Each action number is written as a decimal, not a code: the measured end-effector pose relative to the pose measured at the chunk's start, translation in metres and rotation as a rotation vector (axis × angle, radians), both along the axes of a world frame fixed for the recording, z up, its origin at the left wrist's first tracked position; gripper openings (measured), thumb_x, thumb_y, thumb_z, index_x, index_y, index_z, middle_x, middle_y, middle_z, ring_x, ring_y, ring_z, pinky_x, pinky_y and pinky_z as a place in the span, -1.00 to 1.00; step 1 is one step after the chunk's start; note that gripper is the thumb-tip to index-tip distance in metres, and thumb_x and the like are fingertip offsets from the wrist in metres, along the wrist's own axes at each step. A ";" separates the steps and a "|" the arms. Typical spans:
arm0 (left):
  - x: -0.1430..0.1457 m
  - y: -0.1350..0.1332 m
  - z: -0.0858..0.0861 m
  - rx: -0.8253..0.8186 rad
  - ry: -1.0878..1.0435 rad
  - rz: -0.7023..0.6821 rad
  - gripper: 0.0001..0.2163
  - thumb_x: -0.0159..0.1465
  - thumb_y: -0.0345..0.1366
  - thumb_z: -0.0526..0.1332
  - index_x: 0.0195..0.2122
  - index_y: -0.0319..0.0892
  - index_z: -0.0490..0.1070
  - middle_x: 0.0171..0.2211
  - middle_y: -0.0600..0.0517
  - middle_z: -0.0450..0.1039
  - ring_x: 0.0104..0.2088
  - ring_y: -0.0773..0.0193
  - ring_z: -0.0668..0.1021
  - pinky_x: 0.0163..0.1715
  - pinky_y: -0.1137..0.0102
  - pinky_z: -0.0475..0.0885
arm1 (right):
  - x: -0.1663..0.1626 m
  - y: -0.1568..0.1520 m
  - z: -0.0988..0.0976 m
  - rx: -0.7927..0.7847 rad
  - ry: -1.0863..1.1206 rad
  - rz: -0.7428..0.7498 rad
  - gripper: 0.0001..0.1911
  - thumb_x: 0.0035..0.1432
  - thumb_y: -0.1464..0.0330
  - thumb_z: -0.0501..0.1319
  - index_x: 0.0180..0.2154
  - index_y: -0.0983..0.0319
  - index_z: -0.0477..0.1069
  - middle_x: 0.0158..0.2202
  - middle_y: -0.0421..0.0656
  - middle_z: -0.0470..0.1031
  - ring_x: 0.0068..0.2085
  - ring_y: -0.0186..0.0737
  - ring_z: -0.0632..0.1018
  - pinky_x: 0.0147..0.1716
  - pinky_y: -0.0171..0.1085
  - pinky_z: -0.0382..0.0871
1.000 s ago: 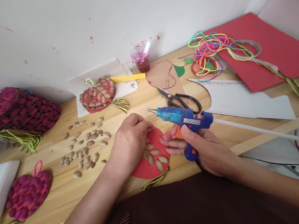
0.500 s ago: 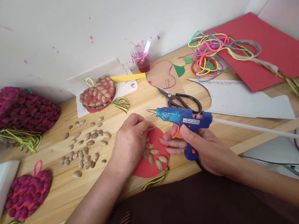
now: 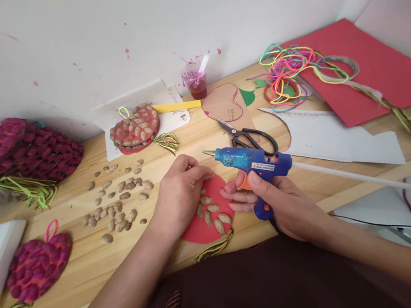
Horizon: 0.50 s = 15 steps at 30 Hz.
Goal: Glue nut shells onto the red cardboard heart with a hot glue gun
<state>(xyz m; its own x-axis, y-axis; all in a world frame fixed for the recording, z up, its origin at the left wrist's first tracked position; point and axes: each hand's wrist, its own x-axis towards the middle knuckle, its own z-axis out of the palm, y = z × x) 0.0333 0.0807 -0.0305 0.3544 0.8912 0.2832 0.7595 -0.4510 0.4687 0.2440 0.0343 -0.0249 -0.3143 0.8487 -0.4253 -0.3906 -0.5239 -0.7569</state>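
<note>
My right hand [image 3: 291, 203] is wrapped round a blue hot glue gun [image 3: 254, 162], its metal nozzle facing left and a long white glue stick [image 3: 367, 177] trailing from the back. Under my left hand [image 3: 180, 192] lies a red rounded cutout [image 3: 200, 231] with several peanut shells [image 3: 213, 207] on it. The left thumb and fingers are pinched together at the cutout's upper edge; what is between them is hidden. A green and dark thread tassel [image 3: 215, 248] hangs from the cutout's lower edge. Loose peanut shells [image 3: 118, 208] are scattered to the left of my left hand.
Black-handled scissors [image 3: 252, 137] lie just behind the glue gun. A shell-covered red ornament [image 3: 136, 129], a cup of dark red liquid [image 3: 196, 87] and tangled colored cords [image 3: 289, 72] are farther back. Purple ornaments [image 3: 41, 269] and a white box [image 3: 2, 261] are at left.
Almost nothing differs. Both hands keep the same pose, the glue gun stays in place, and the whole view has shifted very slightly.
</note>
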 end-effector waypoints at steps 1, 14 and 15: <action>0.000 0.000 0.000 -0.001 -0.001 0.003 -0.82 0.36 -0.42 0.20 -0.23 -0.10 0.62 -0.30 0.06 0.40 -0.33 0.36 0.49 -0.30 0.45 0.43 | 0.000 0.000 0.000 0.000 0.006 -0.001 -0.65 0.17 0.02 0.35 -0.20 0.15 0.52 -0.15 -0.11 0.62 -0.03 -0.03 0.66 -0.01 -0.06 0.57; 0.001 -0.002 -0.002 -0.039 0.015 0.023 -0.78 0.38 -0.37 0.15 -0.22 -0.07 0.62 -0.26 0.05 0.41 -0.30 0.31 0.49 -0.31 0.39 0.42 | -0.001 -0.001 0.001 -0.023 -0.018 -0.022 -0.63 0.14 0.01 0.37 -0.21 0.15 0.52 -0.16 -0.09 0.64 -0.03 0.00 0.66 0.00 -0.02 0.56; 0.001 -0.002 -0.001 -0.042 0.015 0.025 -0.77 0.38 -0.37 0.15 -0.22 -0.07 0.62 -0.26 0.04 0.41 -0.30 0.30 0.49 -0.31 0.39 0.42 | -0.001 -0.001 0.001 -0.021 -0.016 -0.018 -0.63 0.15 0.01 0.37 -0.20 0.15 0.52 -0.16 -0.09 0.64 -0.03 0.00 0.66 0.00 -0.02 0.57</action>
<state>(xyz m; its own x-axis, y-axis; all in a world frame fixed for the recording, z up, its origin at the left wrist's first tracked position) 0.0342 0.0787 -0.0319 0.3358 0.9109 0.2399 0.7775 -0.4118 0.4753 0.2427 0.0336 -0.0239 -0.2923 0.8449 -0.4480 -0.3878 -0.5329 -0.7521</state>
